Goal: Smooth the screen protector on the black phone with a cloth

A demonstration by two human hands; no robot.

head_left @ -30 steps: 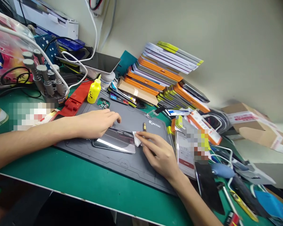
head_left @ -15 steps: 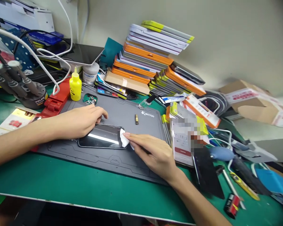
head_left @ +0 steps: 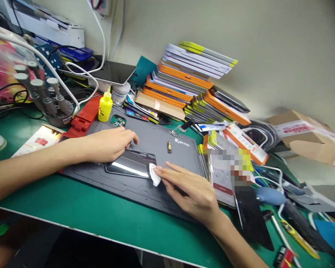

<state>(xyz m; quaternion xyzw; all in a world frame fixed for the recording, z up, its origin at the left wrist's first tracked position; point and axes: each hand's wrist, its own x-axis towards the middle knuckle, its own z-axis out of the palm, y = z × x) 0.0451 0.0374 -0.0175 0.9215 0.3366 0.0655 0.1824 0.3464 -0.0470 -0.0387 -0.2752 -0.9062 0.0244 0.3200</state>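
Observation:
A smartphone (head_left: 131,162) with a dark, glossy screen lies face up on the grey work mat (head_left: 145,130). My left hand (head_left: 118,143) rests over its left end, fingers curled at the far edge; the thumb is hidden. Between the fingers of my right hand (head_left: 191,188) is a folded white wipe (head_left: 154,175), which touches the phone's right end and hangs over the near corner. Behind my right hand, a small brass-coloured brush head (head_left: 169,147) lies on the mat. Close behind my left hand sits a dish of small metal parts (head_left: 118,121).
A yellow bottle (head_left: 105,107) and a screwdriver stand (head_left: 56,108) are at the left back. Stacked phone boxes (head_left: 181,82) line the wall. To the right lie a lit phone (head_left: 222,182), a black panel (head_left: 251,216), a blue air blower (head_left: 270,196) and a yellow cutter (head_left: 300,238).
The whole view has shifted, so everything sits further right and mostly lower. My right hand has slid the wipe toward the phone's near right corner. My left hand stays at the phone's left end.

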